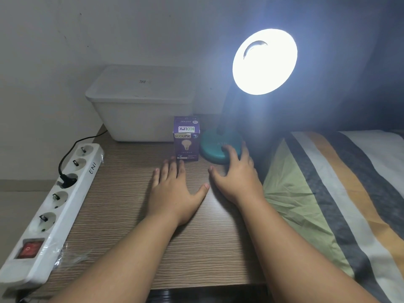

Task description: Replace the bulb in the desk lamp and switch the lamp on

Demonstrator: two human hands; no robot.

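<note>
The desk lamp stands at the back right of the wooden table [122, 226], its round head [265, 61] glowing brightly toward me. Its teal base [213, 145] sits beside a purple bulb box [186, 138] that stands upright. My right hand [235, 171] lies with its fingers resting on the front of the teal base, holding nothing. My left hand [175, 193] lies flat on the table, fingers spread, fingertips just short of the bulb box. The bulb itself is lost in the glare.
A white power strip [51, 213] with a lit red switch lies along the table's left edge, one black plug in it. A white lidded bin [142, 101] stands at the back. A striped pillow [328, 193] borders the table on the right.
</note>
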